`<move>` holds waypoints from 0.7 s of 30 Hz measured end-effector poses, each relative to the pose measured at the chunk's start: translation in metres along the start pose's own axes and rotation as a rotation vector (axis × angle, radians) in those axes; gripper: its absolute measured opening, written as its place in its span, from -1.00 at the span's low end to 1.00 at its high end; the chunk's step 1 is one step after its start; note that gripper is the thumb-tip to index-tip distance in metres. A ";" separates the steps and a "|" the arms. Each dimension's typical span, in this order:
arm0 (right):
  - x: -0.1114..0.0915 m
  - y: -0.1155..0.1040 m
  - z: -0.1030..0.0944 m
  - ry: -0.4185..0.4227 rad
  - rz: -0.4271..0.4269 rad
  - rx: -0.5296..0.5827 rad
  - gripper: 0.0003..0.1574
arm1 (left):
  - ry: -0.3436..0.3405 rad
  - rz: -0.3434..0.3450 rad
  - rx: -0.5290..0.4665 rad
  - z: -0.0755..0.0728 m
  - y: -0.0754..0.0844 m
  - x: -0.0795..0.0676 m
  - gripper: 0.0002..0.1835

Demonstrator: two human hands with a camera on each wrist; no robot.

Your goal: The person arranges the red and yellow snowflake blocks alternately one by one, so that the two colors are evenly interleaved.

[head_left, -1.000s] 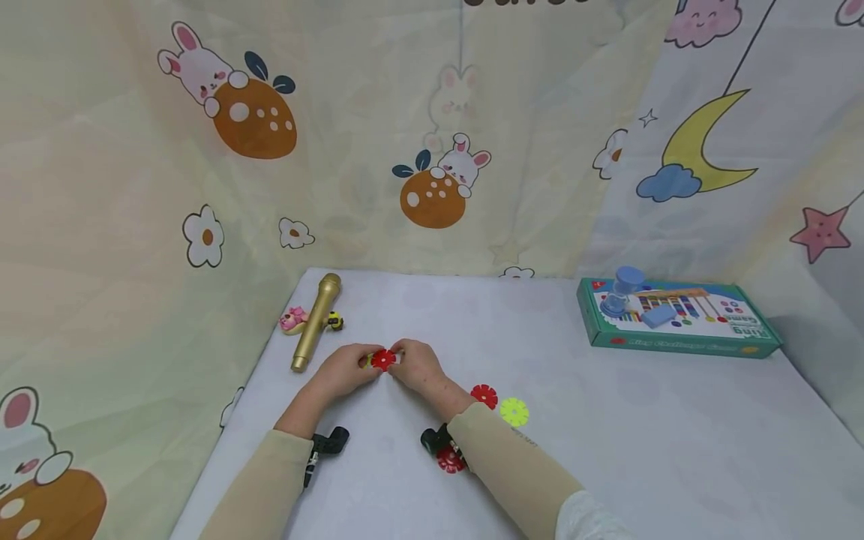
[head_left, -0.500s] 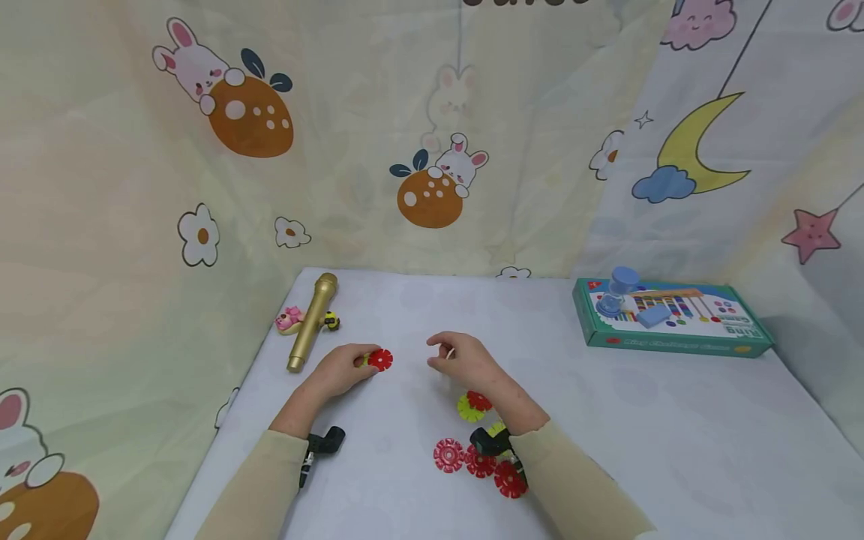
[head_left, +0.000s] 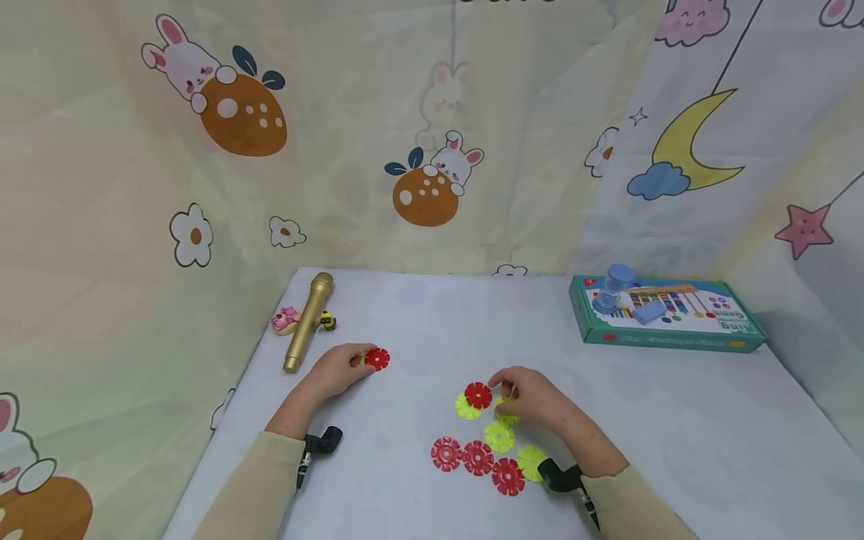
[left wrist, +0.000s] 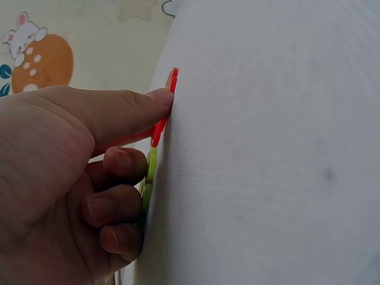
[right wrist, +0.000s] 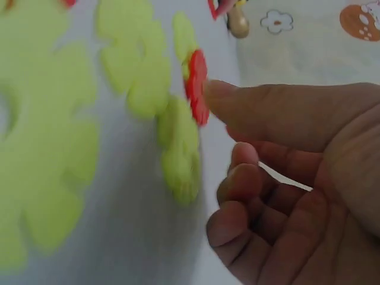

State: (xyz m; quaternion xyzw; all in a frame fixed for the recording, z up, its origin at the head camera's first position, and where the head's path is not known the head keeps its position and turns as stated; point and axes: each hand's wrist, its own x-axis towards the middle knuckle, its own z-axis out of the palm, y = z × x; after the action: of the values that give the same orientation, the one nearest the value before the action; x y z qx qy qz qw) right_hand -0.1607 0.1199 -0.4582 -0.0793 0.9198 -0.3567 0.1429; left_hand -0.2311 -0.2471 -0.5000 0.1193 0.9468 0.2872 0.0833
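My left hand [head_left: 335,371] pinches a red flower-shaped disc [head_left: 378,359] between thumb and fingers at the middle left of the table. A yellow-green disc [left wrist: 148,175] joins the red one at its edge, mostly behind the curled fingers. To the right, my right hand [head_left: 536,397] is over the loose pieces, thumb and fingers apart with nothing seen between them. Its fingertips are close to a red disc [head_left: 478,394] that overlaps a yellow disc [head_left: 466,407]. Another yellow disc [head_left: 508,411] lies partly under the hand.
Nearer me lie several red discs [head_left: 478,457] in a row, with yellow discs [head_left: 499,436] beside them. A gold microphone [head_left: 309,322], a pink toy [head_left: 285,321] and a small bee toy [head_left: 328,320] are at the back left. A green box [head_left: 675,337] bears a blue hourglass-shaped thing [head_left: 613,288] at right.
My right hand has left the joined discs and moved right and toward me to the loose pieces, uncovering more of them. My left hand keeps its grip in nearly the same place.
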 end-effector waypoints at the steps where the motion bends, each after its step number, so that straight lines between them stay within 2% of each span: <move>1: -0.002 0.005 -0.001 -0.006 0.013 -0.020 -0.56 | 0.001 0.001 0.000 0.000 0.000 0.000 -0.50; 7: -0.006 0.023 -0.002 -0.038 0.057 -0.089 -0.47 | 0.013 0.001 -0.002 -0.001 0.000 -0.001 -0.50; 14: 0.000 0.019 -0.006 -0.042 0.065 -0.197 -0.46 | 0.012 -0.003 -0.008 0.000 -0.001 0.000 -0.50; 18: -0.002 0.017 -0.013 -0.040 0.091 -0.155 -0.53 | 0.005 -0.013 -0.028 0.000 -0.001 0.000 -0.50; 21: -0.002 0.013 -0.020 -0.060 0.086 -0.057 -0.61 | 0.003 -0.017 -0.035 0.000 0.000 0.000 -0.49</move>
State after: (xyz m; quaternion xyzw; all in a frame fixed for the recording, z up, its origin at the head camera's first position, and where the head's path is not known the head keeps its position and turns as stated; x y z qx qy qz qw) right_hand -0.1655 0.1429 -0.4525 -0.0545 0.9274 -0.3216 0.1831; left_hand -0.2309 -0.2474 -0.5003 0.1093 0.9428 0.3029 0.0864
